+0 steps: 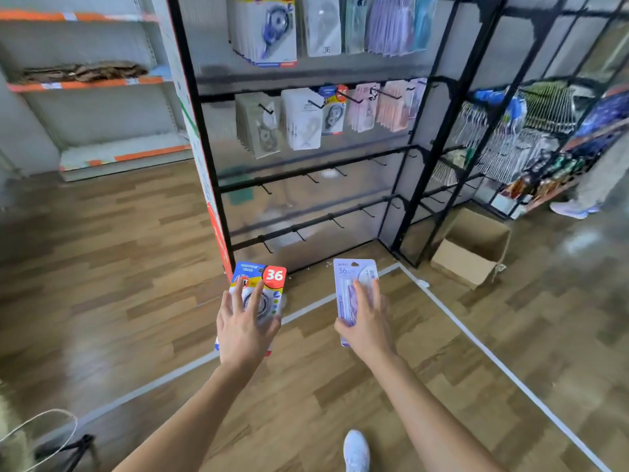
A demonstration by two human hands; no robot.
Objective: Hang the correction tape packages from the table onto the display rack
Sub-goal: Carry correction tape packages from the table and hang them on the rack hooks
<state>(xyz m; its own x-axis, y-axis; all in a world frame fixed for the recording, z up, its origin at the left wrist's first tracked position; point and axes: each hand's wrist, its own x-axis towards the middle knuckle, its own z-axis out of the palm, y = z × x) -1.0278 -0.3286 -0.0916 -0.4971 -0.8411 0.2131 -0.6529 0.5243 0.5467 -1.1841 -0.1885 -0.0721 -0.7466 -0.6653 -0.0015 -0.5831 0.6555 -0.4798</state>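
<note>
My left hand (243,327) holds a blue, yellow and red correction tape package (272,279) marked 36, fingers spread over its front. My right hand (366,321) holds a pale purple correction tape package (350,277), also marked 36. Both packages are held upright in front of me, below the black display rack (413,199). The rack's two upper rows carry hanging packages (303,120). Its two lower rails have bare hooks (313,178). The table is out of view.
An open cardboard box (473,247) lies on the wooden floor right of the rack. White tape lines (476,338) mark the floor. Grey shelves (102,83) stand at left. A second rack with goods (531,131) and another person's shoe (571,210) are at right. My shoe (355,451) shows below.
</note>
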